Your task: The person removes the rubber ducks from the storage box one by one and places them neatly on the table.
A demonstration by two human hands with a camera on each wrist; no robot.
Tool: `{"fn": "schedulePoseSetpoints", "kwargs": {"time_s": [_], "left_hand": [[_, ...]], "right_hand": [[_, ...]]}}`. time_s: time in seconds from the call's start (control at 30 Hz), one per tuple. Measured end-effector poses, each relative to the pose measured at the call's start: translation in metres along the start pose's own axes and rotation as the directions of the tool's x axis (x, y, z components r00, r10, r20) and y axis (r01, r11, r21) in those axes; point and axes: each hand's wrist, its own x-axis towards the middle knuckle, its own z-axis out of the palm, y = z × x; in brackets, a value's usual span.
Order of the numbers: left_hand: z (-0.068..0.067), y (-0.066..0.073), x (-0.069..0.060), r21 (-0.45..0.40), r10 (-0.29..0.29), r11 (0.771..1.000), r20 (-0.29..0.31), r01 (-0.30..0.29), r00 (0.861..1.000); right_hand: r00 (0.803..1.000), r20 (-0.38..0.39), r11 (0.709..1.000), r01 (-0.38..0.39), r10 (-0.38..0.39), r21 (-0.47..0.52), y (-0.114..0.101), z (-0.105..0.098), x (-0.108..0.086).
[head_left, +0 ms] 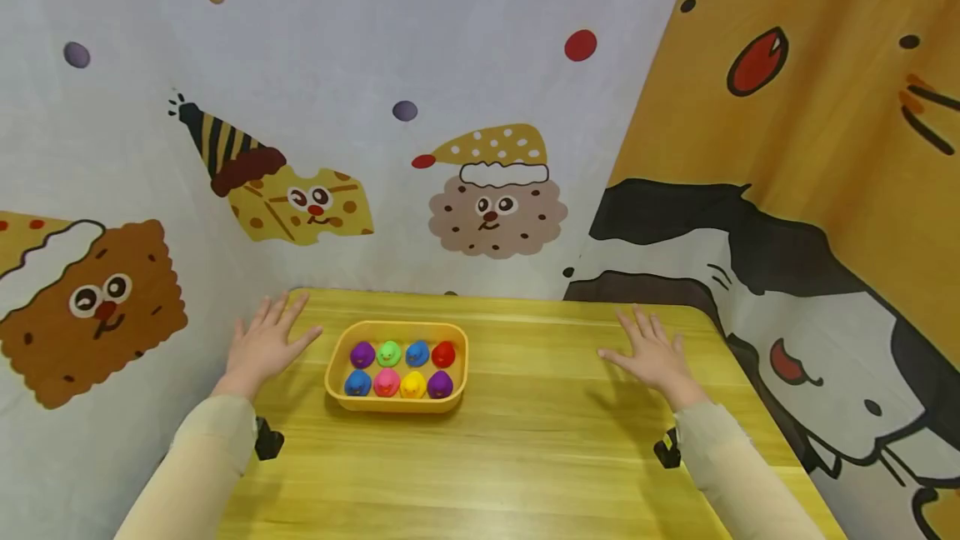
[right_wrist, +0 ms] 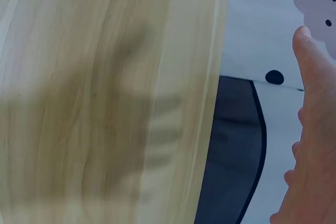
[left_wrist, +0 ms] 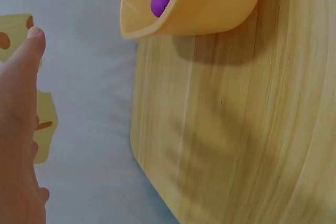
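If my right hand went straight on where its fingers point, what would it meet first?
Probably the printed cloth behind the table; your right hand seems raised above the tabletop, though its distance from the cloth is unclear.

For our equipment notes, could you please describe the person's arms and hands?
The long sleeves are pale cream. A small, angular black device sits near each cuff, the right one with a yellow marking. The left hand and right hand are bare.
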Motion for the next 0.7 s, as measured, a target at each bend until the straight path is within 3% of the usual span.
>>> {"fn": "schedulePoseSetpoints", "kwargs": {"time_s": [0.23, 0.4, 0.7], "left_hand": [[-0.001, 0.013, 0.003, -0.057, 0.034, 0.998, 0.004, -0.033, 0.999], [0.006, 0.018, 0.005, -0.078, 0.045, 0.996, 0.015, -0.043, 0.999], [0.021, 0.022, -0.007, -0.091, 0.047, 0.995, 0.06, -0.041, 0.997]], "right_hand": [[0.999, -0.005, 0.998, 0.033, -0.033, 0.044, -0.016, -0.006, 0.008], [0.997, -0.007, 0.992, 0.084, -0.083, 0.097, -0.033, -0.012, 0.021], [0.988, 0.01, 0.976, 0.149, -0.152, 0.156, -0.072, -0.01, 0.042]]}}
